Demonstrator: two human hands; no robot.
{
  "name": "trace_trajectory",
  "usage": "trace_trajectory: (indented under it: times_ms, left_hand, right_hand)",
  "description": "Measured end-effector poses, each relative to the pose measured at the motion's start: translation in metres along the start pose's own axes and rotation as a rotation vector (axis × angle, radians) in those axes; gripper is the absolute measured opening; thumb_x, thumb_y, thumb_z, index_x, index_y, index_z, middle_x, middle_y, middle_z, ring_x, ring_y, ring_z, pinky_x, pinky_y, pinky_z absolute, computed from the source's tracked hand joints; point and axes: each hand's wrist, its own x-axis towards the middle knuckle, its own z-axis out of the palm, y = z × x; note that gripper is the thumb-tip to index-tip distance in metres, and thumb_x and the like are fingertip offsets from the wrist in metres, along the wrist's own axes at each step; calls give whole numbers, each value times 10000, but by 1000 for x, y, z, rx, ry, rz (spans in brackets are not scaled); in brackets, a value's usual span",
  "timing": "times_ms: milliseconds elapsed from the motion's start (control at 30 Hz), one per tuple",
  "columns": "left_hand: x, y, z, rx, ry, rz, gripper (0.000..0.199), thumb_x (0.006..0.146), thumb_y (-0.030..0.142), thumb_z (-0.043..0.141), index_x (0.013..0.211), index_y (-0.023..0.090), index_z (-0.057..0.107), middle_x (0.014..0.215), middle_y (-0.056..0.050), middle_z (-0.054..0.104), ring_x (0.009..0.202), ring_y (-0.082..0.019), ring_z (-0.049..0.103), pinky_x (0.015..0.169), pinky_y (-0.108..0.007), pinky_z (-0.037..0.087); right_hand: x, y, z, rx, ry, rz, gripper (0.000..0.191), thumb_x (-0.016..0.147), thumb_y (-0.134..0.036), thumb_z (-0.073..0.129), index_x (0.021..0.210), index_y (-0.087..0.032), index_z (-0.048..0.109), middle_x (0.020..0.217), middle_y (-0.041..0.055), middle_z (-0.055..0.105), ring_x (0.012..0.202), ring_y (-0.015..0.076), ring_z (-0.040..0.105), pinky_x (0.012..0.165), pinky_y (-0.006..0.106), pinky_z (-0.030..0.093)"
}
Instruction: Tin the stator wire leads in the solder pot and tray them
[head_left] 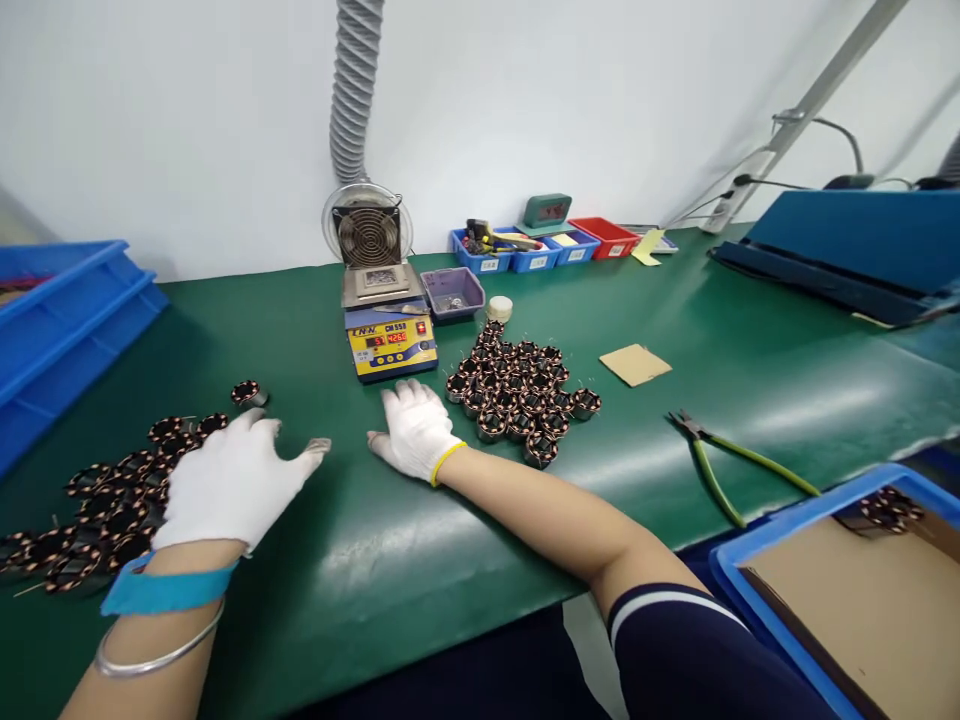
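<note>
My left hand, in a white glove, is open with thumb and fingers spread, beside a cluster of black-and-copper wound motor stators that it partly covers. A lone stator sits just beyond its fingertips. My right hand, also gloved, rests palm down with fingers extended and nothing visible in it. Right in front of those fingers stands a blue-and-yellow solder pot with lit red digits. Another group of stators lies to the right of my right hand.
Green-handled cutters and a tan square pad lie on the green table. A purple tray and white cap are near the pot. Blue crates stand left; a blue-rimmed box holds stators at right.
</note>
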Motion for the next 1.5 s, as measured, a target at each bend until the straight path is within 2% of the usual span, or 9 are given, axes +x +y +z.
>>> trace_trajectory:
  times_ms: [200, 367, 667, 833, 967, 1100, 1267, 1367, 1500]
  left_hand:
    - [-12, -24, -11, 84, -95, -219, 735, 713, 836, 325, 958, 242, 682, 1089, -90, 660, 899, -368, 616, 702, -479, 488]
    - [-31, -36, 1, 122, -150, -256, 625, 776, 740, 346, 886, 210, 656, 1076, -110, 656, 920, -371, 617, 727, -486, 476]
    - [-42, -39, 21, 41, 24, -125, 399, 853, 475, 426, 911, 164, 669, 1286, -205, 559, 961, -415, 623, 723, -534, 498]
    - [-39, -34, 31, 154, 157, -25, 297, 849, 413, 468, 881, 208, 680, 1301, -127, 567, 992, -380, 602, 813, -546, 483]
    - [-32, -31, 28, 219, 111, 50, 347, 872, 400, 432, 853, 176, 697, 1339, -145, 537, 1013, -365, 599, 848, -515, 478]
    - [-26, -29, 27, 227, 65, 67, 322, 857, 342, 445, 816, 157, 704, 1336, -155, 543, 1092, -356, 577, 883, -481, 477]
    - [-27, 1, 25, 152, 58, 170, 279, 831, 347, 486, 782, 166, 693, 1356, -147, 530, 1142, -361, 559, 905, -470, 473]
    - [-20, 31, 30, -43, -32, 243, 299, 876, 358, 431, 825, 187, 671, 1256, -102, 611, 1001, -290, 640, 829, -407, 511]
    - [-4, 56, 47, -279, 10, 320, 272, 847, 422, 511, 913, 192, 639, 1201, -80, 632, 995, -266, 643, 827, -367, 513]
  right_hand:
    - [-1, 35, -11, -11, 6, 161, 805, 830, -498, 586, 1395, 23, 345, 1426, 273, 350, 1339, 374, 301, 1120, 452, 242]
    - [1, 48, -12, -19, 9, 287, 836, 817, -475, 612, 1405, 48, 326, 1451, 297, 298, 1352, 406, 276, 1119, 468, 230]
    - [6, 63, -17, 134, 144, 394, 747, 785, -353, 613, 1417, -61, 346, 1477, 235, 289, 1341, 375, 322, 1088, 484, 304]
    - [35, 69, -5, 639, 342, 545, 695, 845, -338, 470, 1476, -166, 236, 1434, 122, 416, 1268, 274, 464, 1068, 434, 378]
    - [68, 73, 4, 956, 545, 608, 635, 894, -385, 386, 1455, -112, 267, 1430, 120, 431, 1314, 205, 421, 1113, 354, 323]
    - [81, 77, -4, 900, 597, 733, 662, 876, -436, 441, 1434, -102, 321, 1462, 143, 379, 1343, 264, 374, 1123, 407, 300]
    - [70, 76, -16, 683, 565, 854, 666, 893, -391, 414, 1463, -89, 251, 1518, 194, 225, 1334, 298, 384, 1065, 443, 368]
    - [57, 63, -13, 588, 566, 746, 643, 915, -370, 343, 1465, -58, 227, 1495, 217, 256, 1354, 283, 355, 1056, 436, 377]
    - [20, 38, -3, 843, 469, 512, 618, 925, -330, 306, 1482, -94, 180, 1394, 182, 437, 1254, 227, 485, 1007, 374, 440]
